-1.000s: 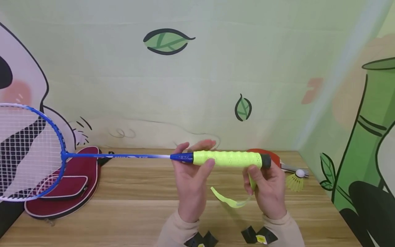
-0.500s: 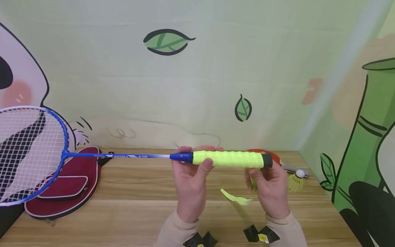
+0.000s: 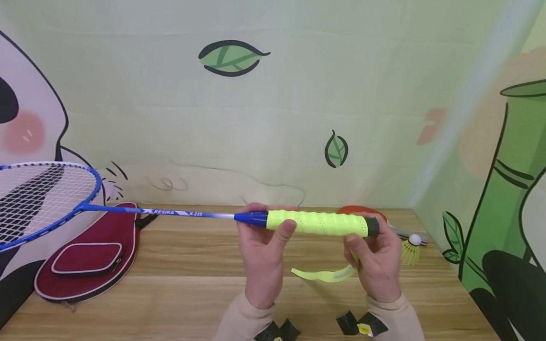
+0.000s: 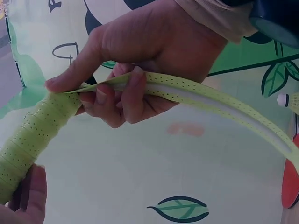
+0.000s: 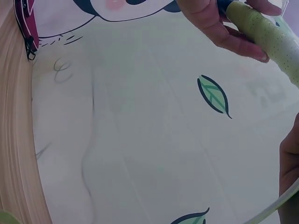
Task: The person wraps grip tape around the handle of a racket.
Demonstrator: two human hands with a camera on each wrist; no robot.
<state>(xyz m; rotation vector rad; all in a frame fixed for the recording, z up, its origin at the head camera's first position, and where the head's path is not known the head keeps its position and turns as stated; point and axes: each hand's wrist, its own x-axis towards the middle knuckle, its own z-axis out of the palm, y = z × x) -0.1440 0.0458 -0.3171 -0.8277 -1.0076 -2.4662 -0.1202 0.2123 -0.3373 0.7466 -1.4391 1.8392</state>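
Note:
A blue badminton racket (image 3: 166, 211) lies level across the head view, strung head at the left. Perforated neon-yellow overgrip tape (image 3: 320, 223) is wound in overlapping turns along its handle, leaving a black butt end bare. My left hand (image 3: 263, 258) holds the handle near the blue cone, thumb across the front and fingers behind. At the butt end, my right hand (image 3: 377, 265) pinches the tape between thumb and fingers, as the left wrist view also shows. From it a loose tail of tape (image 3: 322, 274) hangs, with a pale strip along its inner side (image 4: 210, 100).
A maroon racket cover (image 3: 87, 260) lies on the wooden table (image 3: 179, 293) at left. Behind my right hand are a red paddle-like object (image 3: 356, 209) and a yellow shuttlecock (image 3: 411, 248). A cartoon-printed backdrop (image 3: 273, 118) stands behind the table.
The racket has turned about its long axis, so its head looks flatter and the shaft lettering shows. My right hand has shifted slightly right with the tape; the loose tail has swung.

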